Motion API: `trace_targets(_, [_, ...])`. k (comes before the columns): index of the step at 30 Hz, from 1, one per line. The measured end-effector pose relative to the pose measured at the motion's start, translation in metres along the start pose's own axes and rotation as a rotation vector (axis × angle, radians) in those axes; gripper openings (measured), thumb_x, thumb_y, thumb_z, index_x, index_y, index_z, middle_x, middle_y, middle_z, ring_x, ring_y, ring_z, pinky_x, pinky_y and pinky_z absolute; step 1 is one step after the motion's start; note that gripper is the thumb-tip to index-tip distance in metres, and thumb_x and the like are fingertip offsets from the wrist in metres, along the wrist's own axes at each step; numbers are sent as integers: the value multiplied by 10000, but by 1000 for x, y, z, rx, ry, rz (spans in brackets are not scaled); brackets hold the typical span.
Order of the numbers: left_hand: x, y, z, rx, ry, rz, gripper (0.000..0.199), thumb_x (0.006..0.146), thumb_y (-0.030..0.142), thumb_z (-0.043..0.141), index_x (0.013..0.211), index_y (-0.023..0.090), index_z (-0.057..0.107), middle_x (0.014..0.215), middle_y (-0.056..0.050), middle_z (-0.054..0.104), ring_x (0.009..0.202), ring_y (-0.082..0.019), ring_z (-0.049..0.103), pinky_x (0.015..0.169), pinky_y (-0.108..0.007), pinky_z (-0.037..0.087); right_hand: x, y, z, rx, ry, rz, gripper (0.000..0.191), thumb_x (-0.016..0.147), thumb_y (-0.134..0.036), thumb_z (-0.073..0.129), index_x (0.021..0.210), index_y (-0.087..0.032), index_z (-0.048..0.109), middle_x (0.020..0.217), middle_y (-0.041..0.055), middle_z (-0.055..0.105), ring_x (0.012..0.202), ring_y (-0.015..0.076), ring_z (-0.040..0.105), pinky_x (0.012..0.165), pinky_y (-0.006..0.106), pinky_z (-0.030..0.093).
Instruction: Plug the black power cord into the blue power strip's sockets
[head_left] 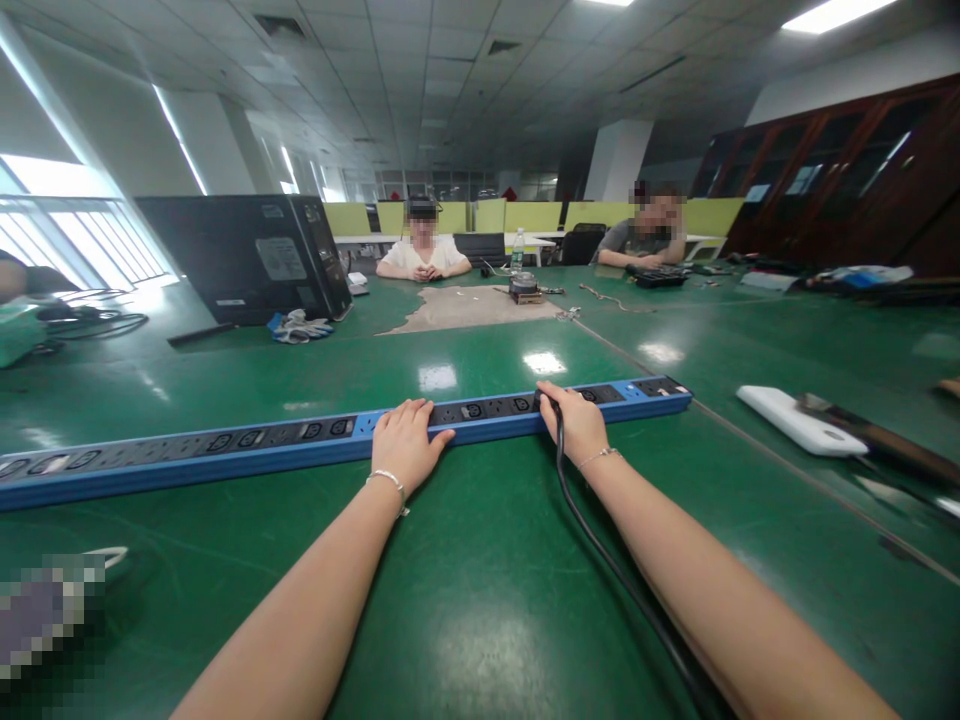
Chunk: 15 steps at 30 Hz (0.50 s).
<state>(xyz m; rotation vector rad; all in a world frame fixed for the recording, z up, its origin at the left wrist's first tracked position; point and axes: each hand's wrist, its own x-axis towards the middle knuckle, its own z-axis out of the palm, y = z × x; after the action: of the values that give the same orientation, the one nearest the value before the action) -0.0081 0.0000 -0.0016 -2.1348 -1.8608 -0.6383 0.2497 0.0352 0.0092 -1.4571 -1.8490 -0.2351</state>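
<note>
Holding black cord [561, 460]: right hand [576, 422] has its fingers clamped on the end, by the sockets [471, 411].
Blue strip [346, 458]: on the green table [472, 540], under the left hand [406, 450], thumb spread from its fingers.
Slipping: a weak left press could let it slide.

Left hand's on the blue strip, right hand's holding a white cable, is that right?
No, the head view shows a black cable, not white. The right hand does hold it, and the left hand is on the blue strip.

free: green tabletop [476, 560] just left of black cable [609, 556] | blocked: blue power strip [341, 435] crosswise
</note>
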Motion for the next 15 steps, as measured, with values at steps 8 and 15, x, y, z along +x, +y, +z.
trace_targets(8, [5, -6, -5, -17, -20, 25, 524, 798, 540, 495, 1190, 196, 541, 1254, -98, 575, 1179, -250, 494, 996, -400, 344, -6, 2, 4, 99, 28, 72, 318, 842, -275, 457, 1090, -212, 646, 1055, 57, 684, 901, 198, 665, 823, 316, 514])
trace_targets(15, [7, -10, -4, -46, -13, 20, 539, 764, 575, 528, 1163, 216, 558, 1227, -82, 597, 1156, -243, 511, 976, -387, 355, 5, 0, -1, 425, 346, 223, 337, 835, -355, 459, 1010, -161, 671, 1013, 79, 694, 962, 201, 633, 902, 346, 470])
